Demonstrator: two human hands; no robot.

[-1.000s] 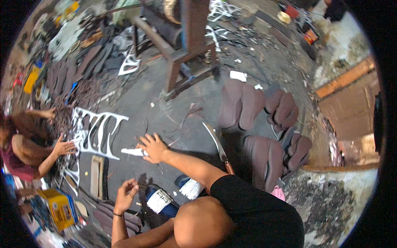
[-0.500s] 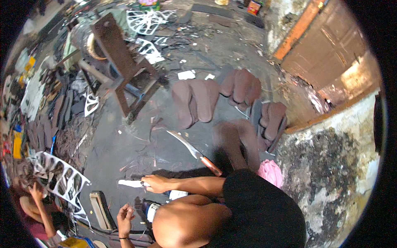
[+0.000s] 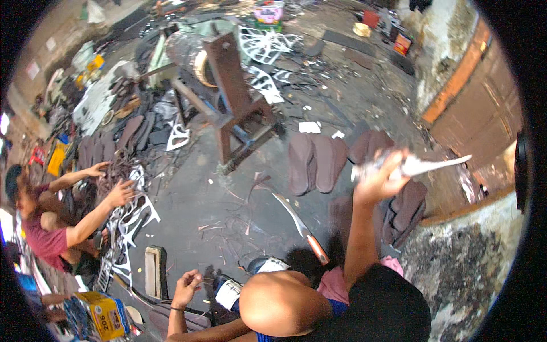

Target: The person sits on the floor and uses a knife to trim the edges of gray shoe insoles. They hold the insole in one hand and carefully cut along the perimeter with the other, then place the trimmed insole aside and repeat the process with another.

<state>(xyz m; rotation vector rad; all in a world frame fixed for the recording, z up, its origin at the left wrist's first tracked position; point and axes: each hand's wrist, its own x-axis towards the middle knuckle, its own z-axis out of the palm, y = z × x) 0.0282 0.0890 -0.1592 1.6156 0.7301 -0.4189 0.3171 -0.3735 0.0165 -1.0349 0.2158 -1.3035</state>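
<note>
My right hand (image 3: 383,179) is raised above the floor at the right, its fingers wrapped round a white pointed tool (image 3: 424,166). The tool is blurred; its tapering end points right, and a pale end sticks out on the other side. My left hand (image 3: 187,289) hangs low beside my bent knee, fingers curled toward the thumb; whatever they may pinch is too small to make out. A knife (image 3: 302,228) with a curved blade and brown wooden handle lies on the floor between my hands. Brown sole-shaped pieces (image 3: 316,162) lie in pairs and stacks beyond and beneath my right hand.
A dark wooden stand (image 3: 233,97) rises from the floor ahead. At the left a co-worker (image 3: 51,228) sits reaching over white cut-out sheets (image 3: 137,219). A long block (image 3: 155,271) lies near my left hand. A stained wall (image 3: 473,273) and wooden door (image 3: 484,108) border the right.
My right hand has lifted the white pointed tool from the floor and swung it far to the right. The view has turned left, bringing more of the co-worker in. My left hand stays low.
</note>
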